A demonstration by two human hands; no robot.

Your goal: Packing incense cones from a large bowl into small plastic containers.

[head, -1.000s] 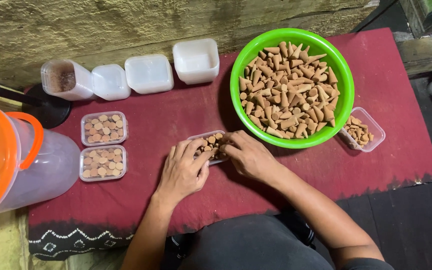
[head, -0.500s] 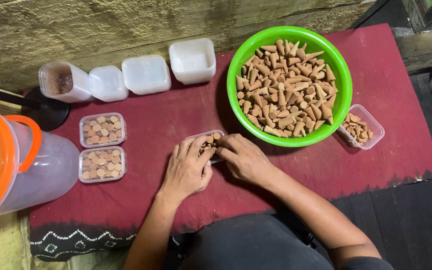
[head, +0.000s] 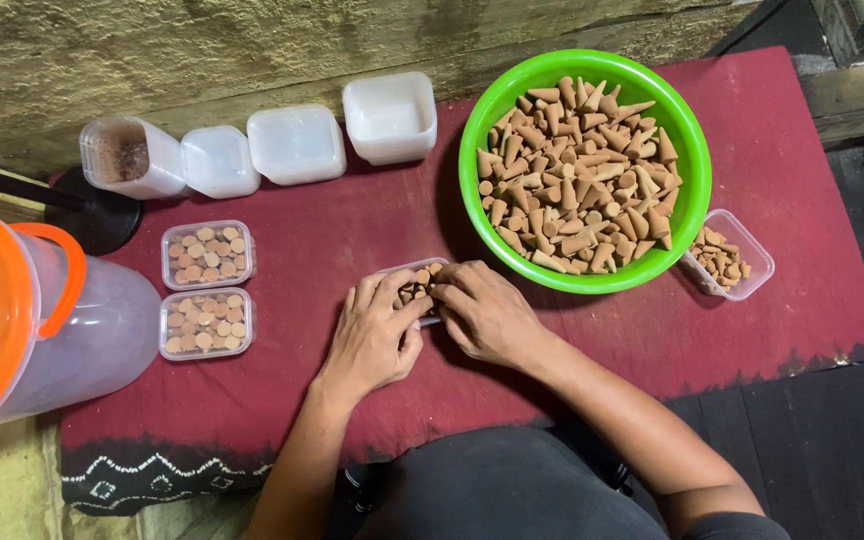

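- Little has shifted since the earlier frames: both hands remain bunched over the small clear plastic tray (head: 420, 290), fingers only slightly rearranged.
- Small clear plastic tray: rectangular, thin-walled, lying on the dark red cloth-covered counter (head: 782, 200) just below the green bowl; holds tan cone pieces set upright.
- Left hand (head: 377, 335): palm down, fingers curled onto the tray's near edge, steadying it.
- Right hand (head: 484, 312): knuckles up, fingertips pinched over the cones in the tray; whether a cone is gripped cannot be told.
- Round bright green plastic bowl (head: 680, 205): heaped with matte tan tapered cones (head: 577, 180).
- Two filled clear trays (head: 207, 290): flat round cone bases showing, side by side at left.
- Empty white plastic tubs (head: 297, 145): rowed along the rough wall.
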